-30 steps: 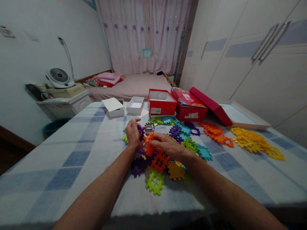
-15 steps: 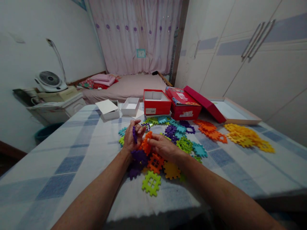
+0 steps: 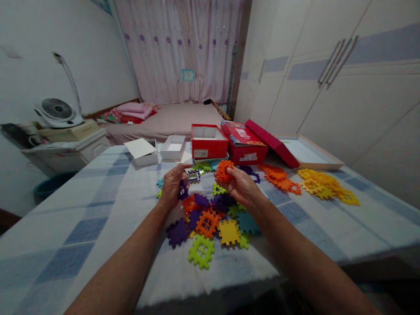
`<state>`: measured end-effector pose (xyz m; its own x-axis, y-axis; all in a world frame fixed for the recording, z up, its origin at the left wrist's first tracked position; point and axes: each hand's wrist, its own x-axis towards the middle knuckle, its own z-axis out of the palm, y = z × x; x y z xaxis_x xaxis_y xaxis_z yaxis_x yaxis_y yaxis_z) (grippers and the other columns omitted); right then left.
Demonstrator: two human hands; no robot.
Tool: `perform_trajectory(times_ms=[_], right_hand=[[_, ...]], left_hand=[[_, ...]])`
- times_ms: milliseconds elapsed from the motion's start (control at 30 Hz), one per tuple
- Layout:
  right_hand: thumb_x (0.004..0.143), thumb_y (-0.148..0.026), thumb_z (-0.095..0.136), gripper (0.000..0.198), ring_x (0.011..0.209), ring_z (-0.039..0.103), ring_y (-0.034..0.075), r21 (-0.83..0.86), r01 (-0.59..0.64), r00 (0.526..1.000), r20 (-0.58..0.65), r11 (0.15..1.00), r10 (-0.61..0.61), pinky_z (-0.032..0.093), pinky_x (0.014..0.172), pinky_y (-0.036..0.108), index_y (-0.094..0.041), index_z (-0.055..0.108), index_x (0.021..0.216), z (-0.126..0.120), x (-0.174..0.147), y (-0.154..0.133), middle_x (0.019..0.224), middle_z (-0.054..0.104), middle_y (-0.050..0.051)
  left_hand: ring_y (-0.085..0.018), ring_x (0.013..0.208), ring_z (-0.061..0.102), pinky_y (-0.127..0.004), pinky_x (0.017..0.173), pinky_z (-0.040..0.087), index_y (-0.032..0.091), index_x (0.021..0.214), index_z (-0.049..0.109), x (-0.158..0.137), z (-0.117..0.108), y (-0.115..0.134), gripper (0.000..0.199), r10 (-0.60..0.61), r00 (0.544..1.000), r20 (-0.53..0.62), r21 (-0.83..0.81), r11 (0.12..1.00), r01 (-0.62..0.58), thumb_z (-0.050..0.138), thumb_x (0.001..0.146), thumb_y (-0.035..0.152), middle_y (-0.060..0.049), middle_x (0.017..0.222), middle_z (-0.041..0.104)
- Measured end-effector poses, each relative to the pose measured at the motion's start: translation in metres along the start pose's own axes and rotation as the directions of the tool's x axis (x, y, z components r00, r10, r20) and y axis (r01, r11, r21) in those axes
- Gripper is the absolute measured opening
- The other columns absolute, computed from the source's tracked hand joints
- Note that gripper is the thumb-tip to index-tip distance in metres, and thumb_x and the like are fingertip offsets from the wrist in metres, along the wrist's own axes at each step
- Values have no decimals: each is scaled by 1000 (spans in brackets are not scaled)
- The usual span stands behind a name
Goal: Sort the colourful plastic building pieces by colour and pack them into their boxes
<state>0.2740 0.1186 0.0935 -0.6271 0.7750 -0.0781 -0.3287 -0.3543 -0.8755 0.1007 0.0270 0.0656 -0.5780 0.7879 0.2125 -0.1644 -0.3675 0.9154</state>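
gripping: left hand (image 3: 173, 186) purple piece (image 3: 183, 191), right hand (image 3: 241, 186) orange piece (image 3: 225, 170); mixed pile (image 3: 207, 223) between forearms (image 3: 139, 249)

smooth plastic tiles (image 3: 229, 232) contrasted with a matt cloth tablecloth (image 3: 114, 197). a red cardboard box (image 3: 210, 149) looked smooth, metal wardrobe handles (image 3: 342, 60) shiny.

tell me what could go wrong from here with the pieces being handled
The orange plastic in the right hand might slip and drop into the mixed pile.

The purple piece in the left hand could get lost among similar purple ones below.

The green window piece lies nearest the person; a forearm might sweep it aside.
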Motion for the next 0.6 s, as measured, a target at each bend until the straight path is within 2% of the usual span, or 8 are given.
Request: perform_trajectory(times_ms=[100, 167, 233, 300, 333, 400, 500, 600], right_hand=[[77, -24, 54, 10, 73, 63, 17, -168, 124, 991, -36, 978, -132, 55, 71, 36, -21, 54, 87, -18, 0, -24, 82, 66, 2], [77, -26, 52, 12, 74, 61, 17, -465, 235, 955, -51, 853, -291, 52, 71, 34, -20, 57, 86, -40, -1, -44, 84, 66, 2], [78, -28, 52, 15, 77, 60, 17, -798, 209, 903, -64, 565, -424, 49, 74, 31, -18, 60, 86, -68, 0, -65, 85, 67, 4], [80, -27, 49, 21, 83, 61, 19, -970, 36, 872, -87, 241, -482, 46, 78, 31, -17, 64, 91, -98, 3, -81, 90, 69, 7], [81, -25, 48, 25, 87, 62, 20, -991, -58, 865, -108, 116, -490, 45, 81, 31, -16, 65, 96, -113, 5, -87, 95, 70, 8], [83, -23, 45, 31, 94, 62, 21, -979, -195, 866, -147, -52, -478, 44, 83, 30, -14, 66, 104, -139, 11, -92, 103, 70, 11], [85, -23, 43, 37, 98, 63, 23, -957, -251, 882, -164, -146, -441, 44, 85, 30, -11, 65, 112, -165, 17, -91, 109, 69, 14], [84, -21, 45, 40, 105, 60, 26, -948, -235, 870, -107, -215, -480, 43, 90, 34, -6, 63, 117, -173, 16, -86, 114, 65, 19]], left_hand=[[-4, 40, 37, -18, 40, 36, 13, 92, 69, -4, 3, 3, 48, -32, 996, 81, 75, 997, 26, 63, 76, 59, 8, 52, 37], [-5, 40, 39, -18, 39, 35, 14, 90, 69, -5, 2, 2, 45, -44, 998, 35, 168, 985, 38, 62, 78, 57, 7, 52, 39], [-6, 40, 41, -17, 38, 33, 15, 88, 70, -4, -2, -1, 42, -33, 999, -38, 265, 963, 42, 61, 78, 55, 6, 53, 42], [-7, 40, 42, -18, 37, 33, 15, 87, 71, -1, -7, -5, 41, -6, 996, -90, 329, 944, 35, 59, 79, 54, 5, 55, 44], [-7, 41, 42, -18, 36, 33, 16, 87, 71, 1, -10, -7, 41, 9, 994, -110, 348, 937, 30, 58, 79, 54, 5, 56, 45], [-7, 41, 41, -18, 36, 33, 16, 86, 71, 5, -14, -10, 40, 44, 990, -137, 379, 925, 12, 57, 79, 53, 4, 57, 46], [-8, 42, 40, -19, 37, 32, 16, 84, 72, 7, -16, -13, 39, 102, 981, -168, 408, 913, -25, 54, 80, 51, 3, 58, 47], [-8, 42, 38, -19, 38, 32, 17, 82, 71, 8, -17, -13, 37, 156, 971, -180, 431, 900, -65, 53, 82, 49, 3, 57, 47]])
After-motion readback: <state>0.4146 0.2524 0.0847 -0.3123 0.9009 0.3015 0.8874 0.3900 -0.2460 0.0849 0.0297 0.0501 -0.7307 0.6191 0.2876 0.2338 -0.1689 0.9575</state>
